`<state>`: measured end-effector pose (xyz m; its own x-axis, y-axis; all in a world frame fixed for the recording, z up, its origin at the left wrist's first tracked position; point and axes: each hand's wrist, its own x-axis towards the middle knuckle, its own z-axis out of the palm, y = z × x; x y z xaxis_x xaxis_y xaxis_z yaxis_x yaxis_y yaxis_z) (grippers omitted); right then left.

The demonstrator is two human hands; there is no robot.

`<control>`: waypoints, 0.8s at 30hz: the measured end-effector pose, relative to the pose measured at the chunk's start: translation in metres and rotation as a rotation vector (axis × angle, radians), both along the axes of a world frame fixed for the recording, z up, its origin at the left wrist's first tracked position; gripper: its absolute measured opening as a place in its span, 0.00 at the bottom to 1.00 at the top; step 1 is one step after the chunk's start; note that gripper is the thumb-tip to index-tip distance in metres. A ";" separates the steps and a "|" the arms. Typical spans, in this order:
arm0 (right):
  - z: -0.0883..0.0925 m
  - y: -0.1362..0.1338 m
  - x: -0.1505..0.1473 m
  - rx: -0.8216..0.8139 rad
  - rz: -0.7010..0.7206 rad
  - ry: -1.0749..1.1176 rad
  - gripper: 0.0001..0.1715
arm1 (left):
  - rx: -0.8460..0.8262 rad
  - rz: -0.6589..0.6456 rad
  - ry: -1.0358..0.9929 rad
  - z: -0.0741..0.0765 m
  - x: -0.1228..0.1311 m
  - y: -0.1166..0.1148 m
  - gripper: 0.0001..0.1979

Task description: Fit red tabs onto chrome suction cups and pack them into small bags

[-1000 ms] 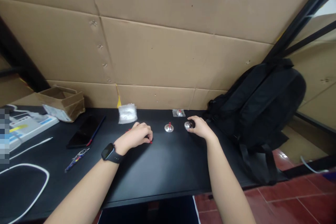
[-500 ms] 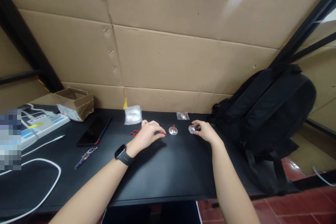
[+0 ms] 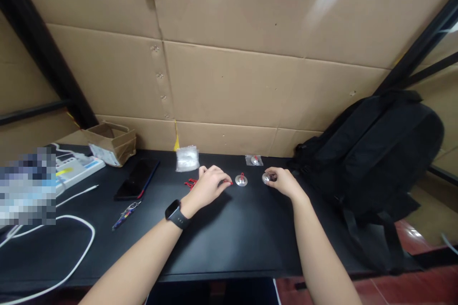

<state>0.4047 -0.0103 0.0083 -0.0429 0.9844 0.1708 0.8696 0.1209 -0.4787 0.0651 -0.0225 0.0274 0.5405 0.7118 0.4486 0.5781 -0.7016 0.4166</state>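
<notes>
My left hand (image 3: pixel 210 185), with a black watch on the wrist, rests on the black table (image 3: pixel 229 238) with fingers curled over small red pieces (image 3: pixel 191 183); a red tip shows at its fingertips. My right hand (image 3: pixel 282 180) is pinched on a small shiny metal disc (image 3: pixel 266 178). Between the hands lies a second metal disc with a red loop (image 3: pixel 241 180). A third disc in a clear bag (image 3: pixel 255 160) lies behind it near the wall.
A black backpack (image 3: pixel 375 152) leans at the right end of the table. A clear plastic packet (image 3: pixel 187 158), a black phone (image 3: pixel 138 179), a keychain (image 3: pixel 126 213), a white cable (image 3: pixel 64 267), a power strip (image 3: pixel 77 168) and a small cardboard box (image 3: pixel 110 143) lie to the left. Cardboard covers the wall.
The view has shifted up and to the left, so everything sits further right in the picture. Both hands stay on the same spots of the table; the left fingers have edged toward the middle disc.
</notes>
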 end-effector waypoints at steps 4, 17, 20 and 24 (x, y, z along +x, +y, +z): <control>0.001 0.000 0.000 -0.020 0.004 -0.002 0.23 | 0.006 -0.015 0.011 -0.003 0.001 0.000 0.09; 0.030 -0.018 -0.055 0.227 0.192 0.484 0.26 | -0.044 0.106 -0.143 0.008 0.006 -0.007 0.13; 0.029 -0.027 -0.099 0.228 0.323 0.672 0.28 | -0.089 0.133 -0.189 0.009 0.010 -0.010 0.12; 0.024 -0.037 -0.136 0.175 0.437 0.821 0.28 | -0.115 0.138 -0.225 0.009 0.014 -0.014 0.07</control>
